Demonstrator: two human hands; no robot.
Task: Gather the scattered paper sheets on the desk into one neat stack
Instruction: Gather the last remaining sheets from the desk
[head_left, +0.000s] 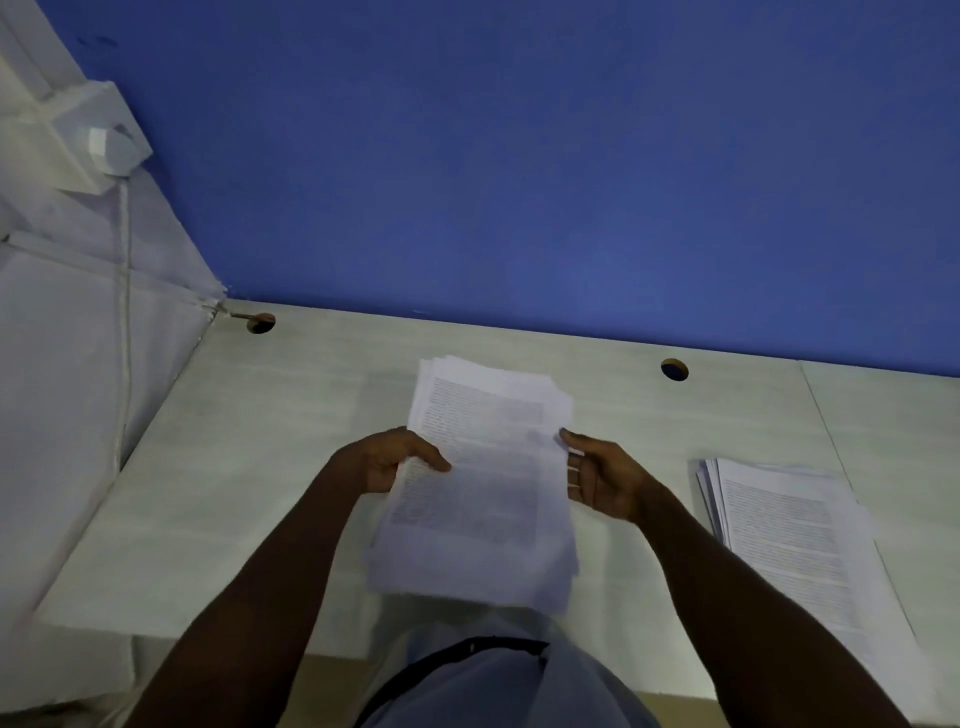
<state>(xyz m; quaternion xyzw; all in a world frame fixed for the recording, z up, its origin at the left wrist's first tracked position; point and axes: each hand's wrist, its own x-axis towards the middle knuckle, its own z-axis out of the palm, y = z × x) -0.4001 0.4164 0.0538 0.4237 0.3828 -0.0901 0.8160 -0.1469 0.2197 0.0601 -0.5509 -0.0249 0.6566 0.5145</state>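
Printed white paper sheets (483, 478), a thick uneven bundle, held above the pale desk (249, 467) centre. Left hand (387, 460) clamped on its 9 o'clock edge; right hand (602, 480) open-fingered against 3 o'clock edge. Second fanned pile (795, 530) at 4 o'clock unmerged. Judged about half done.

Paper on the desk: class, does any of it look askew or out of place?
Yes. The bundle gripped by the left hand is uneven, its far corners fanned out. The right hand is open at its edge. A second pile lies apart on the right, left edges splayed.
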